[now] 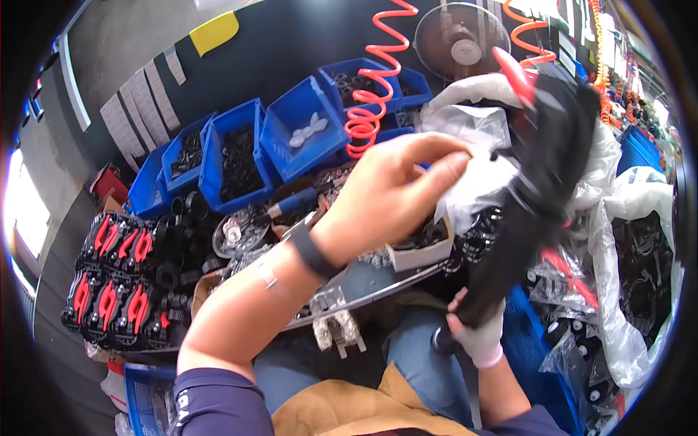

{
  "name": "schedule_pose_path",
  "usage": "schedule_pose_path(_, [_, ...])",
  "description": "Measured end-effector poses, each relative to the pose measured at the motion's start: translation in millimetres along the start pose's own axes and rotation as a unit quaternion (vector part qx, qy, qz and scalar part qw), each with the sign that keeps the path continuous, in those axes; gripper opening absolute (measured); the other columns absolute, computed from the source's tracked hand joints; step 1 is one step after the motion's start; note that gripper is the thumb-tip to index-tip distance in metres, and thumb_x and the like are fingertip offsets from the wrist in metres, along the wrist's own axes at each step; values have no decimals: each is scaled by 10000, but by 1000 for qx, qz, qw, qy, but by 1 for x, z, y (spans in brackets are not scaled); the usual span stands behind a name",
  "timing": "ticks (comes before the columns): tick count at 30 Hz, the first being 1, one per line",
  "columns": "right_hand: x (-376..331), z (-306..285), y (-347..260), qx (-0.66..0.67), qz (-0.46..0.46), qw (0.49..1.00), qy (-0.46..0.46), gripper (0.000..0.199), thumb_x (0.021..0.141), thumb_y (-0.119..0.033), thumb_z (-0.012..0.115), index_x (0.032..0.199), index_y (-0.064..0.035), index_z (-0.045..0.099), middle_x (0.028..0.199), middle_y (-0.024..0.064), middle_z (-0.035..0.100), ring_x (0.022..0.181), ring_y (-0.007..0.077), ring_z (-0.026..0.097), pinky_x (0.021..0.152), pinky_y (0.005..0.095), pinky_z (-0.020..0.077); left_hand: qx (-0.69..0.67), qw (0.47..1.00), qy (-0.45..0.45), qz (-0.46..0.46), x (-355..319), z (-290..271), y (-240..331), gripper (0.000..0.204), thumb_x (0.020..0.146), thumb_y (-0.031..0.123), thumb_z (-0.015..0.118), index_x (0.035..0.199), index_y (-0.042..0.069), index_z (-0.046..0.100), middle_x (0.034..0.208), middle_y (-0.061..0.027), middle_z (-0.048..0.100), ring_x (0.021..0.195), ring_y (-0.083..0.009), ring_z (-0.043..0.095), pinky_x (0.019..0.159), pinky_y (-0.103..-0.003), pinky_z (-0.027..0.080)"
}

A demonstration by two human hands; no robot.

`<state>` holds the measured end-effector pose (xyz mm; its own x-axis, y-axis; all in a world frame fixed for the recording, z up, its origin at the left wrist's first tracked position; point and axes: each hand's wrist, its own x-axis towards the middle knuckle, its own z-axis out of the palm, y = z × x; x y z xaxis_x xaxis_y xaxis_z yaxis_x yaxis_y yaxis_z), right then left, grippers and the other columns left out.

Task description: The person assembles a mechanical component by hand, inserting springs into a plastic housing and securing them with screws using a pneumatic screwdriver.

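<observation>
My left hand [396,185], with a black wristband, is raised over the middle of the bench. Its thumb and forefinger are pinched together, and I cannot make out whether a tiny thing sits between them. Low on the right, my right hand [480,330], wrapped in white over the palm, grips the bottom of a long black object with red parts [534,196]. That object is tilted, its top leaning right, and motion smears its upper half. A red pointed piece [513,76] sticks out at its top. The left fingertips are close to its left side, apart from it.
Blue bins [302,134] of small parts line the back. Black-and-red assemblies [109,283] sit stacked at left. Red coiled hoses [374,80] hang down near a fan [465,47]. Plastic-lined bags of black parts [640,247] stand at right. A metal fixture [336,327] juts from the bench edge.
</observation>
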<state>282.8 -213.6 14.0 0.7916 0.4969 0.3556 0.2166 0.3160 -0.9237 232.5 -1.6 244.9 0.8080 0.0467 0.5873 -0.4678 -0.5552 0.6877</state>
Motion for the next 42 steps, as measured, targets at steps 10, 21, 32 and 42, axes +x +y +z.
schedule_pose_path(10, [-55,-57,35,-18,-9,998,57,593,744,-255,813,1170,-44,459,993,68,522,865,197,604,813,334,492,327,931,60,-152,179,86,-188,1034,648,510,829,1483,268,269,1531,-196,187,1415,-449,169,1078,-616,280])
schedule_pose_path(21, [-59,-83,40,-138,-19,990,-10,530,753,-44,767,1218,-37,511,1092,102,584,966,186,582,859,323,477,243,958,57,139,181,80,-236,169,842,26,563,936,12,703,799,-171,689,778,-320,683,743,-395,543])
schedule_pose_path(32, [-56,-88,13,-38,-125,987,-92,893,747,-282,833,1387,-20,268,937,123,604,765,208,636,754,337,531,277,950,-17,146,20,10,-72,364,805,-28,574,1147,86,621,825,-142,627,772,-329,629,667,-407,510])
schedule_pose_path(42, [-62,-104,-126,12,250,961,-117,765,478,-62,927,1119,-6,513,855,110,660,762,230,687,700,348,572,173,980,-86,41,63,-34,-58,855,676,-165,554,1475,86,381,1499,-150,372,1391,-292,377,1127,-332,329])
